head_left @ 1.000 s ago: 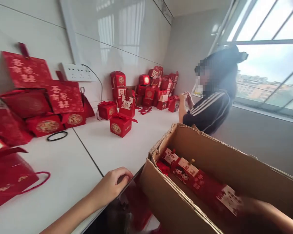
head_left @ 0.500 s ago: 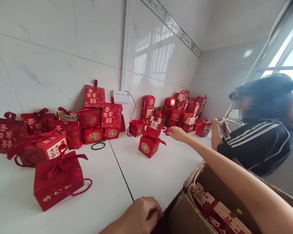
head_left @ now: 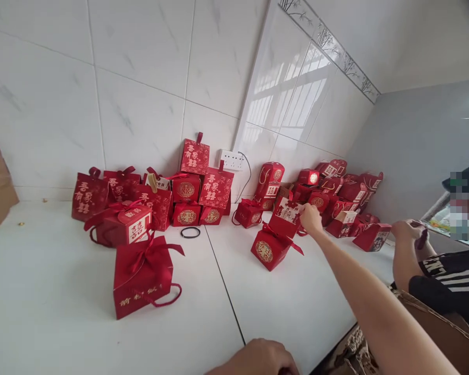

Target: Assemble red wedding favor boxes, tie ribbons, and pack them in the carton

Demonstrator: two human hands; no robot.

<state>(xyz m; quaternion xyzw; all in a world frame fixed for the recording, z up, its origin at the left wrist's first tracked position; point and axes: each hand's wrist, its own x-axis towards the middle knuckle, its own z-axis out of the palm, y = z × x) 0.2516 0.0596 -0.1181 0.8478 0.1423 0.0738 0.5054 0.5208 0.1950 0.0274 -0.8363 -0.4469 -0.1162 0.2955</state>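
White table [head_left: 180, 323] across the frame, cardboard carton [head_left: 433, 319] lower right! Ribboned red box [head_left: 143, 284] sits lower left. Left hand [head_left: 260, 359], bottom edge, fingers curled, grip hidden, can't tell. White-labelled red box [head_left: 286, 217], right of centre, and the right hand [head_left: 310, 217] is at its right edge, fingers bunched, hold unclear. Black ring [head_left: 190, 232], centre-left.
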